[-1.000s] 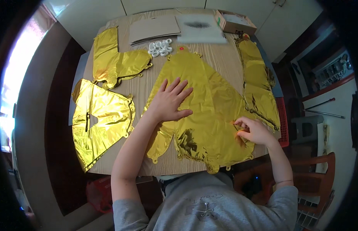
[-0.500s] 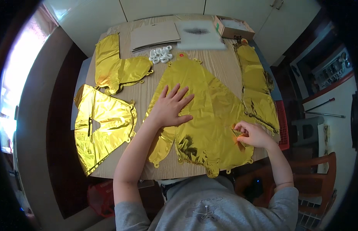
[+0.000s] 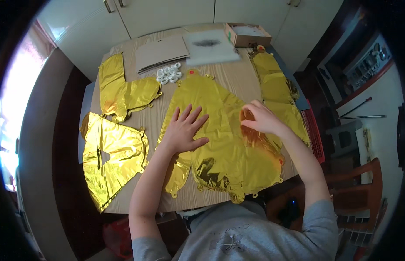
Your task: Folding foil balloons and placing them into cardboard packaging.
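Spread flat in front of me is a large gold foil balloon, uninflated, with small tabs along its edges and a red dot at its far tip. My left hand lies on its left half, palm down with fingers spread. At the right side, my right hand pinches the foil between thumb and fingers, lifting it into a fold with an orange-looking reflection. Other flat gold foil balloons lie around: an L-shaped one at far left, a shiny one at near left, and another along the right edge.
Beyond the large balloon are a cluster of white rings, stacked cardboard sheets, a white sheet with a dark smudge and an open cardboard box. A red basket and wooden chair stand beside the table's right edge.
My right hand has moved up and left, drawing the pinched foil with it into a larger fold. My left hand stays flat on the balloon. The whole view has shifted slightly.
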`<state>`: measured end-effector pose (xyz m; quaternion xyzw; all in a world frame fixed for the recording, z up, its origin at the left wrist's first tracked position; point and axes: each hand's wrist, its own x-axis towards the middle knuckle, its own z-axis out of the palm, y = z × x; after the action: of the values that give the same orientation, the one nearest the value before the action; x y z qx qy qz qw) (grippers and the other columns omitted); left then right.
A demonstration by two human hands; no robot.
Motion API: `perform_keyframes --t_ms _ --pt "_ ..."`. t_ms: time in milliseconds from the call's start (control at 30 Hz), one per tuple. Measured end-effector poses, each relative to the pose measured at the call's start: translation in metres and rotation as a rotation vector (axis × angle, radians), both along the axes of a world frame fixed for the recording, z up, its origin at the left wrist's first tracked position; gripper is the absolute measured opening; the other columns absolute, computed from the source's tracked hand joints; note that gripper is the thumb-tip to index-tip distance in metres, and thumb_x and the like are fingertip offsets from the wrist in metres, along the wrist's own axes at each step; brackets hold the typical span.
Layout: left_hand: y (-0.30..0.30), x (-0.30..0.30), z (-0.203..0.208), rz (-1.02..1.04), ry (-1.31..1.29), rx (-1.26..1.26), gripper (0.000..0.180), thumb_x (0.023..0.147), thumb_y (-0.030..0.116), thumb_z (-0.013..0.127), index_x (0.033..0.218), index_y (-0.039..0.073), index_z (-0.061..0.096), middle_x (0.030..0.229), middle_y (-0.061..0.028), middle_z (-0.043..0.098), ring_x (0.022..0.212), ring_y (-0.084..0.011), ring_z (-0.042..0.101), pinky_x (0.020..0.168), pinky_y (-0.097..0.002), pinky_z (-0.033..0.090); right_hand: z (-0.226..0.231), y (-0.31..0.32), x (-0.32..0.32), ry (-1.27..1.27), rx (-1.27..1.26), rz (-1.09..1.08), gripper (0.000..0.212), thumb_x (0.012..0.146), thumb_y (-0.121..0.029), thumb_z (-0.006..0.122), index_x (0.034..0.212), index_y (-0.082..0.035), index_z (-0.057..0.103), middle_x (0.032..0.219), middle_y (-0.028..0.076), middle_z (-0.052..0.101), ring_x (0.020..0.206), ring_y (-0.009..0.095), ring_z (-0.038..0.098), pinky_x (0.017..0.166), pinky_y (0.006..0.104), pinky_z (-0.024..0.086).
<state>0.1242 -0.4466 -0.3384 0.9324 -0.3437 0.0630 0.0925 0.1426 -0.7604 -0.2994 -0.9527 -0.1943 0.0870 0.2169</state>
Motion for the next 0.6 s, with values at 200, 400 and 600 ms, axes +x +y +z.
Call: perform_keyframes --t_ms 200,400,600 --pt "0.000 -0.002 0.003 0.007 -0.001 0.012 0.078 0.082 0.065 0.052 0.144 0.018 0.041 0.150 -0.0138 0.036 0.139 -0.0393 0.030 0.113 -0.0582 0.020 0.009 0.022 0.027 0.114 -0.084 -0.086 0.056 0.077 -0.036 0.076 0.118 -0.005 0.054 0.104 0.015 0.060 0.102 0.032 0.059 0.087 0.0398 0.048" --pt "-0.001 -0.001 0.005 0.010 0.013 0.025 0.079 0.082 0.066 0.051 0.144 0.019 0.040 0.151 -0.0126 0.036 0.140 -0.0381 0.029 0.113 -0.0571 0.019 0.003 0.018 0.041 0.371 0.135 -0.086 0.040 0.081 -0.036 0.074 0.100 -0.002 0.063 0.085 0.008 0.066 0.080 0.019 0.062 0.073 0.0325 0.050" --pt "0.001 -0.002 0.002 0.026 0.009 0.034 0.079 0.082 0.067 0.050 0.145 0.019 0.040 0.151 -0.0119 0.036 0.141 -0.0374 0.028 0.114 -0.0562 0.019 0.002 0.009 0.033 0.732 0.777 0.167 0.029 0.094 -0.022 0.058 0.116 -0.004 0.057 0.109 0.003 0.060 0.103 0.011 0.054 0.092 0.0274 0.043"
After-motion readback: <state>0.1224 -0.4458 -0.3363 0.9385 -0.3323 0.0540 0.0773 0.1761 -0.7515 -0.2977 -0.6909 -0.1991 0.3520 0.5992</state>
